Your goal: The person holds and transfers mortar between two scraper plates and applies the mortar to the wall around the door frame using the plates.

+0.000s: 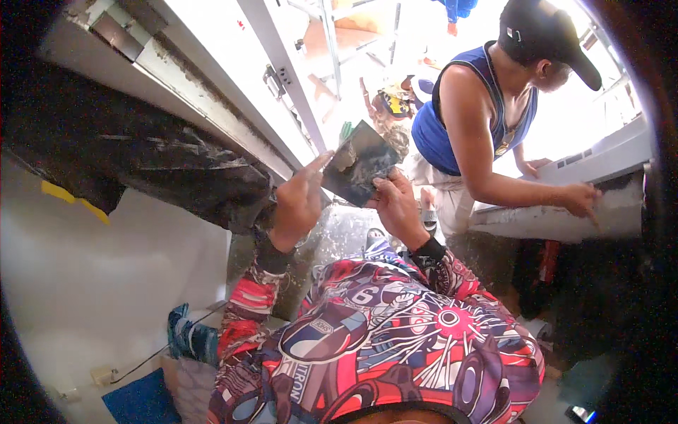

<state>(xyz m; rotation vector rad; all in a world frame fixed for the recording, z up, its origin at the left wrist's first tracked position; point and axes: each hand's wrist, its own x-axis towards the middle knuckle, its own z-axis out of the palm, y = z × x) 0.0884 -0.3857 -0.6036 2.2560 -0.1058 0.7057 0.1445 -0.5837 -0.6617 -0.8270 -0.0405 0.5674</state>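
A dark, flat rectangular tile (371, 159) is held up tilted in front of me. Greyish paste is smeared and lumped over its face. My right hand (401, 208) grips its lower right edge, the thumb pressed on the face. Along the left edge, my left hand (300, 201) holds it with a finger stretched upward; the fingers behind are hidden. Both my arms wear colourfully printed sleeves with dark cuffs.
A co-worker (470, 127) in a blue sleeveless top and dark cap stands close on the right, one arm across a pale ledge (551, 212). On the left run a white frame (275, 63) and dark sheeting (141, 155). A blue panel (141, 399) lies lower left.
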